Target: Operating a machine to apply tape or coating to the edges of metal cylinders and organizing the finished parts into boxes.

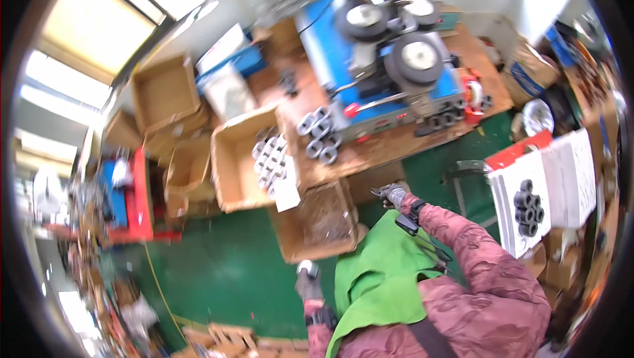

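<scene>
One head-worn fisheye view looks steeply down from well above, tilted, facing the desk [370,153] and green floor [224,272].

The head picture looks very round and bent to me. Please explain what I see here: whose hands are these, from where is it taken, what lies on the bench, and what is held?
The picture comes from a wide fisheye camera worn on a person's head, looking down, so straight edges curve near the rim. There is no robot; the two gloved hands belong to the wearer, who has a dark red sleeve and a green apron.

The left hand is low, over the green floor, and seems to hold a small light object; the blur hides what it is. The right hand is near the wooden bench; what is in its grip I cannot tell.

On the bench stands a blue machine with black wheels, and beside it a cluster of grey metal rings. An open cardboard box holds more rings. Black rings lie on a white surface at right.
</scene>
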Demonstrator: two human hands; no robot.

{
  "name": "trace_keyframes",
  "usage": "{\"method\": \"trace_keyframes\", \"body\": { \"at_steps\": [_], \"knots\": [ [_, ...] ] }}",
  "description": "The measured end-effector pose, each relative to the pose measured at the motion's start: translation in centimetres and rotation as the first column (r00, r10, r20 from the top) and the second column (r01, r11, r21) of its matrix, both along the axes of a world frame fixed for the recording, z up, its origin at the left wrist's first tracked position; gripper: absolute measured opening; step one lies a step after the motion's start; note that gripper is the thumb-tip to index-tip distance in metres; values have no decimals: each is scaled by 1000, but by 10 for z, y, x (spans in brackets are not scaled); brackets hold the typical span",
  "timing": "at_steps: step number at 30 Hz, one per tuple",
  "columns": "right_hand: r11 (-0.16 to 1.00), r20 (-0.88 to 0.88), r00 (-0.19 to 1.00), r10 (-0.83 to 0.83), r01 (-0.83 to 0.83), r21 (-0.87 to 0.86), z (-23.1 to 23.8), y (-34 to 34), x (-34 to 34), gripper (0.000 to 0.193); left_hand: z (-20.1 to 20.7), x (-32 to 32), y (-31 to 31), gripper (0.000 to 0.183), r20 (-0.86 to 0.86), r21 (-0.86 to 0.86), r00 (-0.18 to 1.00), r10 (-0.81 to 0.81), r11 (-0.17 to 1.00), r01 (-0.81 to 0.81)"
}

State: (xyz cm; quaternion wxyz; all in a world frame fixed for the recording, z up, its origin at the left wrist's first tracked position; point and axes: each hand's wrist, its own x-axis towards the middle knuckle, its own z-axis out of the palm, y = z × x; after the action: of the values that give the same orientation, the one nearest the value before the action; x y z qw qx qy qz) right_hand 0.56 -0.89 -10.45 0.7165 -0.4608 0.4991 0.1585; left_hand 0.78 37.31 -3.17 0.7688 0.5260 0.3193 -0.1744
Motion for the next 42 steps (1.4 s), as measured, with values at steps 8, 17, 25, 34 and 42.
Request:
{"method": "trace_keyframes", "body": {
  "at_steps": [8, 17, 25, 34, 42],
  "knots": [
    [815, 133, 990, -55, 122, -567, -169, -201, -25, 25, 2, -13, -76, 30, -177, 105, 967, -182, 974, 202],
    [704, -177, 970, -169, -6, -710, -58, -271, -80, 32, 18, 12, -231, 22, -100, 36, 905, -414, 907, 419],
    [472, -156, 914, -374, 43, -881, 2, -424, -152, 40, 27, 16, -342, 27, 78, 443, 623, -778, 587, 678],
    [741, -440, 799, -410, 11, -671, -15, -467, -110, 56, 41, 9, -354, 25, 3, 521, 642, -767, 549, 654],
    [684, 44, 900, -433, 360, -634, -8, -433, -155, 22, 42, 13, -372, 28, -2, 446, 624, -781, 558, 700]
  ]
}}
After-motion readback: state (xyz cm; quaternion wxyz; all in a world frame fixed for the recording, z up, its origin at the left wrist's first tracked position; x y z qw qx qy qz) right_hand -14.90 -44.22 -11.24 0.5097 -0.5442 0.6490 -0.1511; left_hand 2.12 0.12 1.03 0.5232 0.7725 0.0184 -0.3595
